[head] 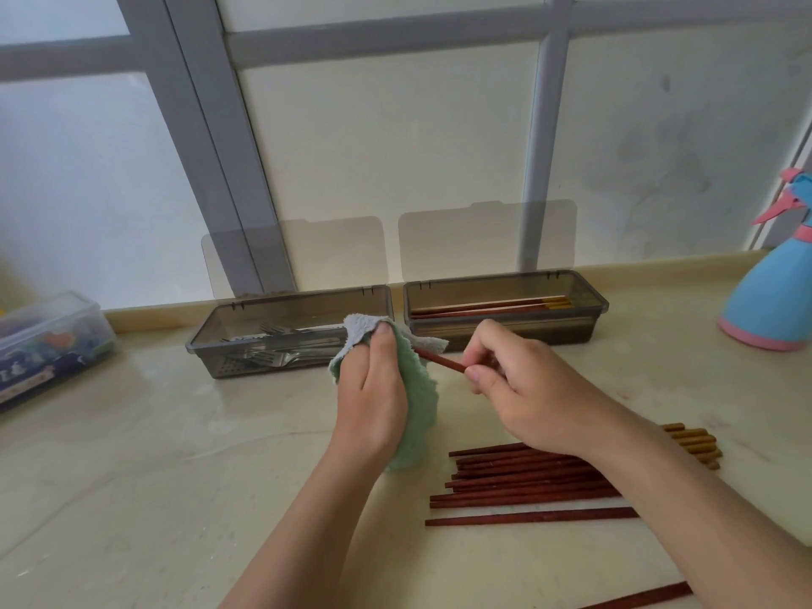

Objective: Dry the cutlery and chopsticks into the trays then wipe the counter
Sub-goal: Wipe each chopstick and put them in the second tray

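Left hand (373, 380) is wrapped tight around my green cloth (417, 402), and my right hand (518, 389) pinches one chopstick (439, 361) whose far end is tucked inside the cloth. To dry it well, I think I should squeeze the cloth and pull the stick slowly all the way through. Then it goes in the right tray (589, 329), just behind my hands, where a few sticks lie. The wet chopsticks (527, 481) wait on the table (154, 454), in front of that tray.
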### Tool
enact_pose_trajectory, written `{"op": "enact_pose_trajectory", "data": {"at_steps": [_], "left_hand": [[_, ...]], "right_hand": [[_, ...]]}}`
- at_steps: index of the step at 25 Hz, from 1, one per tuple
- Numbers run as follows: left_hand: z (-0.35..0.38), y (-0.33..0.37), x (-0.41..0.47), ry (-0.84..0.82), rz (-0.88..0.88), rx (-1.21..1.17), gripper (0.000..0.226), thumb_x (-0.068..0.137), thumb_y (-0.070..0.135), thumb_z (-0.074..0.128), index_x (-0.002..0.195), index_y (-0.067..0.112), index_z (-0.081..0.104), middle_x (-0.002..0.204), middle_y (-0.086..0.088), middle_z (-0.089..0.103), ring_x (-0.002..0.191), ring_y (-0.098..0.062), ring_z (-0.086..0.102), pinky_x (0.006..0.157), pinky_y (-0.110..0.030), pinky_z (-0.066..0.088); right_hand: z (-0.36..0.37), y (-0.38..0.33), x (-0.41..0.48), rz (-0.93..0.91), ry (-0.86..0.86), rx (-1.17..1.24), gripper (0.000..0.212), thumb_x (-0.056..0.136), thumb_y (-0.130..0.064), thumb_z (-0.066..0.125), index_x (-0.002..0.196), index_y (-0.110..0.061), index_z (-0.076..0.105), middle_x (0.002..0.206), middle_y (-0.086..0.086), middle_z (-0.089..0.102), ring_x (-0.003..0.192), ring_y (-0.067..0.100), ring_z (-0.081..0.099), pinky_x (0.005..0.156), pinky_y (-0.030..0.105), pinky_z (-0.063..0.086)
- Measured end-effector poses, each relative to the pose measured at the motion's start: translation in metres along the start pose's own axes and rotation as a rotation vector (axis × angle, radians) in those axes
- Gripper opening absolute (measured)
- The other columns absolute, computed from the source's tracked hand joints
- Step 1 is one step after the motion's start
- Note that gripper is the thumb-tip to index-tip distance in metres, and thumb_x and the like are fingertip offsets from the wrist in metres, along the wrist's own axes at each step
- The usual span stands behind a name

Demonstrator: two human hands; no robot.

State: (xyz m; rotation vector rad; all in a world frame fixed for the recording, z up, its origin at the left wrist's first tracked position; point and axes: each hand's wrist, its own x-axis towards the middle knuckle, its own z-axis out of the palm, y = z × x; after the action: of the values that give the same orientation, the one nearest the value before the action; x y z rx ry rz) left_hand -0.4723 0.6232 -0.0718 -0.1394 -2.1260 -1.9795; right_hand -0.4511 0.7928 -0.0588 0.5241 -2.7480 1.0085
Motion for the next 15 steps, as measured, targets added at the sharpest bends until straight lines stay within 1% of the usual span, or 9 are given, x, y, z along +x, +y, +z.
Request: {"op": "enact_pose_trajectory", "data": {"at_steps": [1, 2, 4, 5, 7, 9, 12, 14, 15], "left_hand": [[0.001, 0.001, -0.001, -0.006, 0.011, -0.012, 0.072, 0.092, 0.059, 0.035, 0.083, -0.009, 0.054, 0.075, -0.029, 0.056, 0.066, -0.041, 0.055, 0.065, -0.051, 0.052], [0.002, -0.001, -0.002, -0.008, 0.022, -0.016, 0.065, 0.099, 0.052, 0.035, 0.077, -0.006, 0.053, 0.068, -0.019, 0.054, 0.06, -0.031, 0.052, 0.06, -0.042, 0.049], [0.007, 0.0, -0.006, -0.019, 0.035, -0.006, 0.053, 0.108, 0.034, 0.034, 0.065, 0.007, 0.05, 0.056, 0.002, 0.049, 0.054, -0.013, 0.046, 0.052, -0.027, 0.04], [0.01, 0.002, -0.01, -0.039, 0.043, 0.007, 0.051, 0.108, 0.029, 0.033, 0.061, 0.012, 0.047, 0.052, 0.009, 0.046, 0.051, -0.009, 0.043, 0.049, -0.022, 0.037], [0.013, -0.001, -0.011, -0.074, 0.068, 0.045, 0.051, 0.108, 0.026, 0.033, 0.059, 0.015, 0.044, 0.049, 0.011, 0.042, 0.048, -0.006, 0.039, 0.048, -0.02, 0.034], [0.012, -0.001, -0.008, -0.063, 0.077, 0.062, 0.053, 0.108, 0.026, 0.034, 0.058, 0.015, 0.046, 0.048, 0.01, 0.045, 0.047, -0.007, 0.042, 0.049, -0.024, 0.037], [0.002, 0.008, 0.0, 0.09, 0.037, -0.023, 0.057, 0.109, 0.026, 0.033, 0.063, 0.015, 0.066, 0.058, 0.007, 0.068, 0.053, -0.007, 0.06, 0.053, -0.024, 0.049], [-0.006, 0.008, 0.009, 0.24, -0.053, -0.102, 0.05, 0.109, 0.03, 0.034, 0.071, 0.017, 0.064, 0.056, 0.009, 0.067, 0.051, -0.003, 0.061, 0.051, -0.021, 0.052], [-0.008, 0.006, 0.011, 0.277, -0.091, -0.119, 0.047, 0.108, 0.032, 0.034, 0.073, 0.016, 0.061, 0.056, 0.006, 0.065, 0.054, -0.007, 0.062, 0.054, -0.026, 0.055]], "right_hand": [[0.003, -0.003, 0.0, -0.013, 0.002, 0.031, 0.016, 0.103, -0.019, 0.051, 0.092, -0.031, 0.051, 0.084, -0.003, 0.063, 0.063, 0.008, 0.056, 0.056, 0.027, 0.048], [0.008, -0.006, 0.0, -0.033, 0.01, 0.061, 0.015, 0.103, -0.017, 0.052, 0.092, -0.028, 0.052, 0.082, -0.003, 0.062, 0.062, 0.008, 0.055, 0.056, 0.029, 0.047], [0.014, -0.01, 0.0, -0.075, 0.046, 0.12, 0.012, 0.102, -0.014, 0.054, 0.093, -0.022, 0.053, 0.08, -0.003, 0.061, 0.065, 0.009, 0.055, 0.057, 0.029, 0.046], [0.015, -0.011, 0.001, -0.091, 0.063, 0.144, 0.011, 0.102, -0.013, 0.054, 0.094, -0.021, 0.054, 0.081, -0.003, 0.061, 0.067, 0.01, 0.057, 0.058, 0.03, 0.048], [0.015, -0.011, 0.002, -0.104, 0.08, 0.173, 0.009, 0.101, -0.014, 0.055, 0.095, -0.021, 0.055, 0.084, -0.003, 0.063, 0.072, 0.013, 0.06, 0.062, 0.036, 0.052], [0.013, -0.009, 0.003, -0.089, 0.069, 0.17, 0.005, 0.102, -0.018, 0.056, 0.099, -0.023, 0.057, 0.086, -0.005, 0.065, 0.073, 0.013, 0.062, 0.065, 0.037, 0.054], [0.005, -0.002, 0.002, -0.048, -0.009, 0.101, 0.008, 0.102, -0.024, 0.055, 0.107, -0.028, 0.059, 0.083, -0.002, 0.067, 0.073, 0.015, 0.063, 0.067, 0.037, 0.055], [-0.001, 0.006, 0.002, -0.017, -0.041, 0.025, 0.011, 0.103, -0.024, 0.054, 0.107, -0.028, 0.063, 0.079, 0.0, 0.067, 0.069, 0.018, 0.062, 0.064, 0.039, 0.054], [-0.002, 0.008, 0.002, -0.012, -0.044, 0.008, 0.013, 0.103, -0.024, 0.053, 0.104, -0.028, 0.065, 0.076, -0.002, 0.066, 0.066, 0.017, 0.06, 0.062, 0.038, 0.052]]}}
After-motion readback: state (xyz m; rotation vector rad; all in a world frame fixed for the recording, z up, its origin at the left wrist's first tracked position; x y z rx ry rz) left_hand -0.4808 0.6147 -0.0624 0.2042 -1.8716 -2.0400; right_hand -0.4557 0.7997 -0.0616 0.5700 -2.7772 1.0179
